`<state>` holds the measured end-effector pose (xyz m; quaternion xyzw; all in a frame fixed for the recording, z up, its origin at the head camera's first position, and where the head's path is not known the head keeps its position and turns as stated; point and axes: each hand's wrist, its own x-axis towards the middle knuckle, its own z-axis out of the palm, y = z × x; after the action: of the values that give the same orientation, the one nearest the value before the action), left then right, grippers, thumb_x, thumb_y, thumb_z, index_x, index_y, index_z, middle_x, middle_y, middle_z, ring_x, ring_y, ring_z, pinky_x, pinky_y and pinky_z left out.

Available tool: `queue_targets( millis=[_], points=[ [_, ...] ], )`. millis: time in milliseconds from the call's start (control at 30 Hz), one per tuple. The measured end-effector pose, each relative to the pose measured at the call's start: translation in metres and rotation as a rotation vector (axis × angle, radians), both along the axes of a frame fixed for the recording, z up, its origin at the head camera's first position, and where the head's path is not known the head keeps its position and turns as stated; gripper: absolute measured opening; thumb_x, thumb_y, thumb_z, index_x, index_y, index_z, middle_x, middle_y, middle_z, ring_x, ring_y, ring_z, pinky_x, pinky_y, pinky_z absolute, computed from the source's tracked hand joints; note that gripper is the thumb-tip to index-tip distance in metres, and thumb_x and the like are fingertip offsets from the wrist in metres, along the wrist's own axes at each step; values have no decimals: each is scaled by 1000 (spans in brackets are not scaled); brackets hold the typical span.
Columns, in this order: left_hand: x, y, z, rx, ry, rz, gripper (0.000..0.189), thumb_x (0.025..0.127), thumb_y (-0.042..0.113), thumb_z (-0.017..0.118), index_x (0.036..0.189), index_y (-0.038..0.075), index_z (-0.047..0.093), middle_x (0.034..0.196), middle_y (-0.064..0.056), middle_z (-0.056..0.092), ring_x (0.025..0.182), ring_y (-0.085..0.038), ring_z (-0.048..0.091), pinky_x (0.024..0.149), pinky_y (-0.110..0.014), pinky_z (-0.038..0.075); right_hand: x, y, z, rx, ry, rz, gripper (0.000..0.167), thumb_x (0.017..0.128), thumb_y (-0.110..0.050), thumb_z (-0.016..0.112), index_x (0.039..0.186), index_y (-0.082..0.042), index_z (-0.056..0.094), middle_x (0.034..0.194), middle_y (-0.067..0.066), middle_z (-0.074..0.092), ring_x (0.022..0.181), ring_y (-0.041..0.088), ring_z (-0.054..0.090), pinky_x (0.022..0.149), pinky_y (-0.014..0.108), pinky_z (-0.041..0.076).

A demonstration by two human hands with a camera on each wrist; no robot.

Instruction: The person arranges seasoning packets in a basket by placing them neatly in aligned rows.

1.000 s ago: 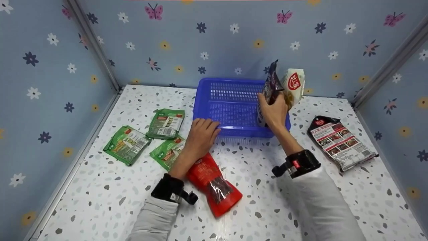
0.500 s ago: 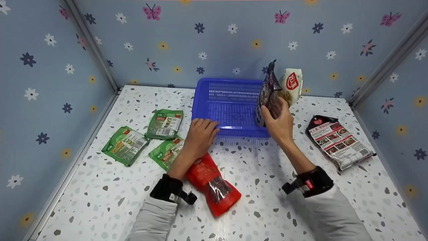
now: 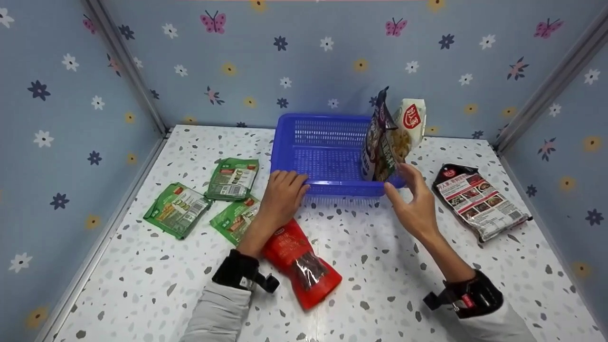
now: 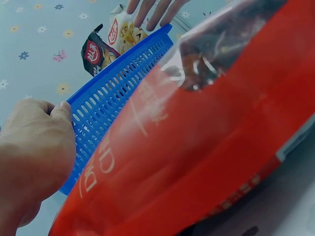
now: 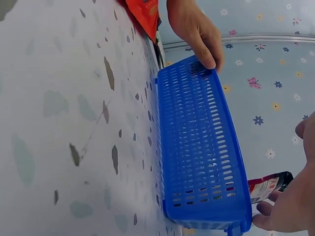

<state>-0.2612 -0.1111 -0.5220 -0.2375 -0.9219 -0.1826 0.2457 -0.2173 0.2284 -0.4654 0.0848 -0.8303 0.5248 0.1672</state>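
Observation:
My left hand (image 3: 284,197) holds the near rim of a blue plastic basket (image 3: 332,189), fingers over the edge and thumb (image 4: 61,112) against the outer wall. At the basket's near right corner my right hand (image 3: 415,206) is spread, with nothing between thumb and fingers. A dark food pouch (image 3: 375,145) stands upright inside the basket's right end. Behind it leans a white food pouch (image 3: 411,123), its top above the rim. Under my left wrist lies a red pouch (image 3: 304,266) with a clear window, looming large in the left wrist view.
Several green packets (image 3: 178,209) lie on the speckled table (image 3: 370,294) left of the basket, one partly under my left arm. A black and white pouch (image 3: 479,202) lies to the right. Flowered panels (image 3: 308,61) close off the back and sides.
My right hand has let go of the dark pouch and drawn back toward me and to the right. The pouch stays standing in the basket; my left hand keeps its place.

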Motion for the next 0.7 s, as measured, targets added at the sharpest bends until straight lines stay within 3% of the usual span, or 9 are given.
queue_targets(
  millis=[133, 300, 533, 700],
  points=[
    [0, 0, 1, -7, -13, -1, 34, 119, 33, 57, 138, 9, 72, 126, -12, 77, 118, -33, 70, 113, -51, 50, 11, 18, -5, 74, 2, -19, 68, 108, -22, 77, 167, -3, 49, 170, 20, 57, 162, 37, 51, 140, 53, 35],
    [-1, 0, 1, -9, -5, 3, 33, 119, 32, 57, 138, 9, 72, 126, -12, 77, 118, -33, 70, 114, -52, 50, 15, 45, -11, 190, -24, -59, 66, 109, -26, 74, 167, -6, 50, 171, 22, 55, 161, 44, 49, 137, 62, 36],
    [0, 0, -1, -26, 8, 13, 34, 120, 32, 55, 137, 9, 72, 124, -12, 77, 117, -33, 70, 113, -51, 50, 0, 91, -18, 364, -107, -82, 72, 111, -38, 71, 167, -2, 46, 172, 29, 48, 162, 53, 43, 134, 71, 32],
    [0, 0, -1, -12, 5, 10, 31, 118, 30, 60, 136, 8, 73, 124, -12, 77, 117, -34, 70, 113, -52, 50, -18, 121, -23, 472, -123, -88, 78, 109, -35, 73, 166, 8, 43, 170, 38, 44, 161, 60, 38, 134, 74, 28]
  ],
)
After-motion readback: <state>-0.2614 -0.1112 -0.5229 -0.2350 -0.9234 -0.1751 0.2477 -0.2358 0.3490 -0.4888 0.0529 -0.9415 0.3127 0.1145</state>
